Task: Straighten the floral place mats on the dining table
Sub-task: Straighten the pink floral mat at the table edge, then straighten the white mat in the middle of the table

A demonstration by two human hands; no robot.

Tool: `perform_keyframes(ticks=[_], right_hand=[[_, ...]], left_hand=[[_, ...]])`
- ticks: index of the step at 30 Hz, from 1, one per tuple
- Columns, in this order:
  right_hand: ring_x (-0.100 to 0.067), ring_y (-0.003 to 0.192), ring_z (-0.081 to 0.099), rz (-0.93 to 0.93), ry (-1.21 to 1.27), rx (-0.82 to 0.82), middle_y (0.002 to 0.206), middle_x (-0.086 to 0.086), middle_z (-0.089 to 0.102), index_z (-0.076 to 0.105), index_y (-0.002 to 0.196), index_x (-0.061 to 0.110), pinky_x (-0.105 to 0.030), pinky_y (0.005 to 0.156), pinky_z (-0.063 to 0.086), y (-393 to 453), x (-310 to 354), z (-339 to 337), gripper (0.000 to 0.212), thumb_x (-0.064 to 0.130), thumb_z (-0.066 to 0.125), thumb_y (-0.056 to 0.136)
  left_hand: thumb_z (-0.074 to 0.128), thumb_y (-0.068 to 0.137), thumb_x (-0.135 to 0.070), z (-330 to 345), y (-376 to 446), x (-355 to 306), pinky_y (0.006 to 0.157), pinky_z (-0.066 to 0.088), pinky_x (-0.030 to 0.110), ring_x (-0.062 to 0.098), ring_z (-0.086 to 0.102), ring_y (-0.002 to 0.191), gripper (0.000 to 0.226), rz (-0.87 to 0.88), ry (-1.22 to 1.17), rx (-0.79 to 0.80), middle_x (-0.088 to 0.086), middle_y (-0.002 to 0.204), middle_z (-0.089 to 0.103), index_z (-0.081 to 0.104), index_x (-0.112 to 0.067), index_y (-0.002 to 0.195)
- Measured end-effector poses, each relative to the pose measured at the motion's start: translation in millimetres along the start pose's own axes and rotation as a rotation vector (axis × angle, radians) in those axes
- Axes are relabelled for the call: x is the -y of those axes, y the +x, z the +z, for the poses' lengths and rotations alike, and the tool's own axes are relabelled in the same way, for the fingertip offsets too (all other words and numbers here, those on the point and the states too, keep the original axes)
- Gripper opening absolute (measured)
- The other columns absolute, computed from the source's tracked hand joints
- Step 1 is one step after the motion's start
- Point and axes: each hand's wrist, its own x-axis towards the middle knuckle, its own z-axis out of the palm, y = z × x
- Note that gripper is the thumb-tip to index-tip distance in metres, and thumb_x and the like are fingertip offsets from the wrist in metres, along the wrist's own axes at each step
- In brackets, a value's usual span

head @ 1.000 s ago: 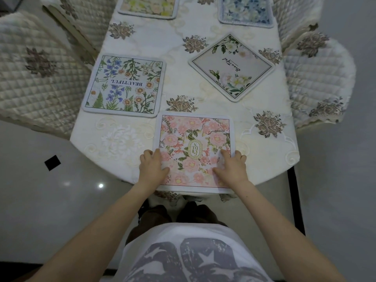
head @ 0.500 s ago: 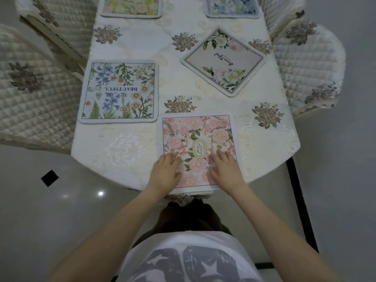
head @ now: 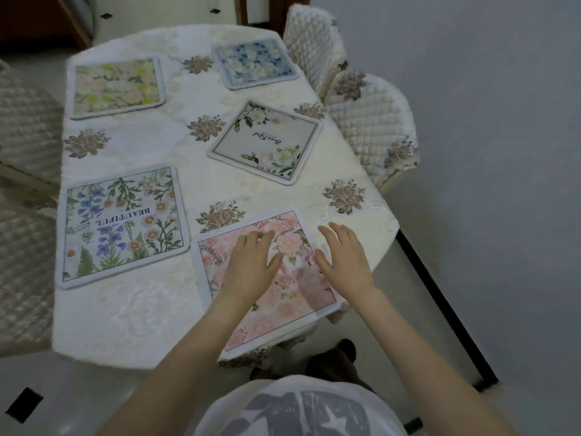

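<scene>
A pink floral mat (head: 283, 297) lies at the table's near edge, its near corner overhanging slightly. My left hand (head: 251, 265) rests flat on its middle with fingers spread. My right hand (head: 344, 258) hovers over the mat's right edge, fingers apart, holding nothing. To the left lies the "BEAUTIFUL" mat (head: 122, 225) with blue flowers. Beyond lies a grey mat (head: 267, 141), turned like a diamond. At the far end are a yellow-green mat (head: 116, 86) and a blue mat (head: 254, 62).
The oval table wears a white embroidered cloth (head: 135, 313). Quilted chairs stand at the right (head: 367, 121), the far right (head: 311, 45) and the left (head: 25, 133). Grey tiled floor (head: 487, 152) lies to the right.
Both hands slid forward from the pink mat's near edge toward its middle and right side. The view shifted left and lifted, so the whole table shows and the mats look rotated.
</scene>
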Motion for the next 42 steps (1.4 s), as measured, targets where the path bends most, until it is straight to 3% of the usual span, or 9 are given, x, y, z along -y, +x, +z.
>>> perform_keyframes(ticks=[11, 20, 24, 31, 42], right_hand=[[-0.031, 0.138, 0.031, -0.085, -0.034, 0.076, 0.148, -0.010, 0.040, 0.038, 0.141, 0.017, -0.047, 0.111, 0.031, 34.6, -142.6, -63.4, 0.048, 0.028, 0.043, 0.094], [-0.031, 0.133, 0.037, -0.322, -0.022, 0.145, 0.143, -0.010, 0.044, 0.040, 0.138, 0.014, -0.046, 0.105, 0.039, 97.4, -193.8, -103.3, 0.046, 0.025, 0.046, 0.093], [-0.032, 0.126, 0.044, -0.396, -0.001, 0.122, 0.136, -0.013, 0.051, 0.046, 0.134, 0.012, -0.045, 0.102, 0.041, 131.7, -185.8, -104.4, 0.044, 0.026, 0.049, 0.092], [-0.029, 0.134, 0.035, -0.435, -0.002, 0.173, 0.145, -0.012, 0.042, 0.039, 0.139, 0.016, -0.046, 0.107, 0.033, 200.8, -158.1, -95.3, 0.048, 0.033, 0.045, 0.094], [-0.030, 0.133, 0.036, -0.469, -0.049, 0.270, 0.145, -0.012, 0.042, 0.039, 0.138, 0.016, -0.044, 0.106, 0.037, 319.4, -67.6, -8.1, 0.051, 0.034, 0.050, 0.092]], left_hand=[[0.046, 0.091, -0.043, 80.0, 66.3, -132.7, 0.096, 0.040, 0.042, 0.030, 0.043, 0.119, 0.054, -0.057, 0.030, 0.057, 0.011, 0.132, 0.049, 0.039, -0.016, 0.137], [0.049, 0.090, -0.041, 88.9, 108.0, -188.7, 0.095, 0.041, 0.042, 0.030, 0.044, 0.118, 0.052, -0.212, 0.027, -0.085, 0.010, 0.130, 0.051, 0.041, -0.017, 0.135], [0.051, 0.090, -0.039, 79.7, 124.1, -176.0, 0.095, 0.041, 0.043, 0.032, 0.044, 0.117, 0.052, -0.271, 0.034, -0.123, 0.012, 0.130, 0.051, 0.042, -0.014, 0.134], [0.052, 0.090, -0.038, 58.8, 161.0, -121.3, 0.097, 0.040, 0.043, 0.032, 0.040, 0.121, 0.055, -0.381, 0.038, -0.119, 0.013, 0.133, 0.048, 0.039, -0.012, 0.137], [0.060, 0.086, -0.031, 15.4, 267.4, 39.7, 0.091, 0.044, 0.046, 0.036, 0.045, 0.113, 0.054, -0.512, 0.011, -0.192, 0.018, 0.125, 0.052, 0.043, -0.008, 0.133]])
